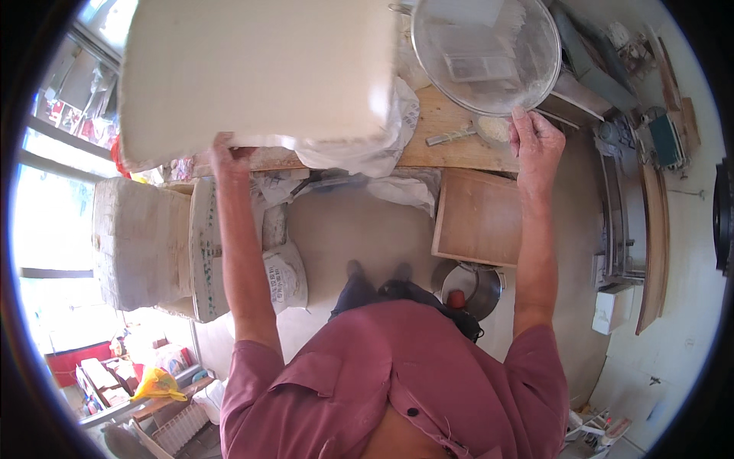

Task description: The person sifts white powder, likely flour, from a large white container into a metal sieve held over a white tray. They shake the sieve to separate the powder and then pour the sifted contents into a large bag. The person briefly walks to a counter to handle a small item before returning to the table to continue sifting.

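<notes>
At the upper left a large off-white rectangular board [260, 69] with fuzzy edges fills much of the view. My left hand [232, 159] is at its near edge, closed on it, and some of the fingers are hidden by the edge. To the right is a wide round sieve [489, 57] with a metal rim and fine mesh, whitened by powder on one side. My right hand [537, 141] pinches the near rim of this sieve. Below the sieve, a scoop [493, 128] of pale powder with a light handle lies on the wooden table [436, 115].
White plastic sheeting [359, 157] hangs over the table's edge under the board. A wooden drawer [478, 218] juts toward me, above a metal pot [485, 291]. Stacked pale boards [145, 245] and a white sack [287, 275] stand at left. Planks [654, 245] lean by the right wall.
</notes>
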A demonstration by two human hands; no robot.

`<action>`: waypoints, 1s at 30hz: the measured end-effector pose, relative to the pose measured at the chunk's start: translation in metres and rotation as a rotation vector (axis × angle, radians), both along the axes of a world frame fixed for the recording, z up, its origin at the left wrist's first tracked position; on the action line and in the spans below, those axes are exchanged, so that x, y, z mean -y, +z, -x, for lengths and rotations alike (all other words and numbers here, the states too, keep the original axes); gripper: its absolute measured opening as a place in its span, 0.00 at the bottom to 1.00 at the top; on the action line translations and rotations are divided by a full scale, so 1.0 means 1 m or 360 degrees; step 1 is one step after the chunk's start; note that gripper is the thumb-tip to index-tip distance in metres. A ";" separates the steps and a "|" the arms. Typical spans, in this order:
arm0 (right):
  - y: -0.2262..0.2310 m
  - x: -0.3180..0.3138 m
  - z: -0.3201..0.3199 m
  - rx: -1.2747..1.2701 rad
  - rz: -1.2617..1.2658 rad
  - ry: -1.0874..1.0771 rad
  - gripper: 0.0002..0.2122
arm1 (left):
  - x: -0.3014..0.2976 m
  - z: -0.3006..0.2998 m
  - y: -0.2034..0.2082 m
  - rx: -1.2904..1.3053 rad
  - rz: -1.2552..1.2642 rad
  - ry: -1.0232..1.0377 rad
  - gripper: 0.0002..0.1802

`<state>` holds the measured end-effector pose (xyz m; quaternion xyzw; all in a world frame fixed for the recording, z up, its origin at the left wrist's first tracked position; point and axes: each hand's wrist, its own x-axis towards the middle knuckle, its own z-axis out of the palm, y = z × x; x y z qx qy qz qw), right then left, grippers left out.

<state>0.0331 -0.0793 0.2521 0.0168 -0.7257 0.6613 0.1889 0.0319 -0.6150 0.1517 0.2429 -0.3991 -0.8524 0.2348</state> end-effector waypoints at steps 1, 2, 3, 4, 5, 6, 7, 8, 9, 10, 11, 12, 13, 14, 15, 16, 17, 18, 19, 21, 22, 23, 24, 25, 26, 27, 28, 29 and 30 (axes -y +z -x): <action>-0.008 0.001 0.007 0.0064 -0.0058 0.0010 0.16 | 0.031 -0.005 0.002 -0.0036 0.0034 0.0033 0.23; -0.027 -0.001 0.016 0.0121 -0.0132 -0.0009 0.17 | 0.046 -0.006 0.011 -0.0038 0.0047 0.0077 0.24; -0.050 -0.002 0.025 0.0181 -0.0205 -0.0027 0.18 | 0.060 -0.010 0.020 -0.0037 0.0062 0.0123 0.24; -0.076 0.003 0.035 0.0171 -0.0327 0.0014 0.18 | 0.089 -0.019 0.024 -0.0075 0.0074 0.0167 0.24; -0.101 0.012 0.042 0.0195 -0.0528 0.0059 0.18 | 0.120 -0.026 0.025 -0.0114 0.0079 0.0204 0.25; -0.125 0.024 0.050 0.0213 -0.0729 0.0106 0.19 | 0.139 -0.030 0.025 -0.0157 0.0086 0.0243 0.25; -0.144 0.040 0.056 0.0318 -0.0835 0.0179 0.19 | 0.144 -0.027 0.027 -0.0158 0.0066 0.0267 0.24; -0.165 0.060 0.060 0.0431 -0.0936 0.0253 0.19 | 0.146 -0.028 0.035 -0.0153 0.0049 0.0290 0.24; -0.185 0.082 0.066 0.0453 -0.0927 0.0351 0.20 | 0.150 -0.030 0.040 -0.0145 0.0035 0.0317 0.24; -0.204 0.107 0.074 0.0470 -0.0913 0.0448 0.20 | 0.154 -0.026 0.040 -0.0150 -0.0020 0.0396 0.24; -0.220 0.134 0.085 0.0576 -0.1008 0.0455 0.20 | 0.161 -0.022 0.036 -0.0116 0.0015 0.0378 0.24; -0.233 0.159 0.100 0.0681 -0.1104 0.0459 0.20 | 0.167 -0.018 0.029 -0.0085 0.0047 0.0361 0.24; -0.247 0.182 0.114 0.0641 -0.1148 0.0392 0.21 | 0.171 -0.012 0.023 -0.0052 0.0075 0.0342 0.24; -0.261 0.202 0.129 0.0607 -0.1195 0.0320 0.21 | 0.164 -0.002 0.018 -0.0122 0.0014 0.0304 0.24; -0.268 0.217 0.141 0.0573 -0.1238 0.0262 0.21 | 0.165 0.007 0.011 -0.0115 -0.0013 0.0276 0.24; -0.269 0.225 0.152 0.0534 -0.1280 0.0277 0.22 | 0.165 0.016 0.001 -0.0105 -0.0044 0.0248 0.24; -0.270 0.232 0.162 0.0496 -0.1322 0.0288 0.22 | 0.164 0.025 -0.010 -0.0095 -0.0075 0.0215 0.23; -0.271 0.236 0.168 0.0464 -0.1364 0.0287 0.22 | 0.143 0.041 -0.009 -0.0126 -0.0081 0.0229 0.23; -0.271 0.237 0.173 0.0570 -0.1391 0.0353 0.21 | 0.136 0.053 -0.016 -0.0130 -0.0122 0.0229 0.22; -0.268 0.228 0.181 0.0784 -0.1441 0.0480 0.21 | 0.128 0.076 -0.039 -0.0139 -0.0206 0.0225 0.21; -0.266 0.222 0.184 0.0838 -0.1475 0.0510 0.21 | 0.123 0.086 -0.050 -0.0113 -0.0191 0.0241 0.21; -0.265 0.215 0.186 0.0893 -0.1509 0.0540 0.21 | 0.117 0.096 -0.061 -0.0087 -0.0176 0.0257 0.21; -0.264 0.206 0.187 0.0951 -0.1540 0.0564 0.21 | 0.109 0.107 -0.070 -0.0060 -0.0160 0.0266 0.21; -0.267 0.195 0.191 0.0956 -0.1498 0.0600 0.22 | 0.097 0.117 -0.075 -0.0098 -0.0126 0.0272 0.21; -0.271 0.185 0.194 0.0961 -0.1458 0.0639 0.22 | 0.083 0.125 -0.080 -0.0135 -0.0093 0.0280 0.21; -0.268 0.182 0.195 0.0965 -0.1411 0.0685 0.23 | 0.074 0.132 -0.085 -0.0168 -0.0053 0.0293 0.21; -0.265 0.181 0.196 0.0935 -0.1529 0.0695 0.23 | 0.068 0.139 -0.089 -0.0148 -0.0054 0.0344 0.22; -0.261 0.179 0.199 0.0903 -0.1647 0.0707 0.22 | 0.060 0.144 -0.094 -0.0097 -0.0065 0.0418 0.23; -0.250 0.178 0.202 0.0866 -0.1762 0.0720 0.22 | 0.053 0.148 -0.096 -0.0048 -0.0071 0.0492 0.24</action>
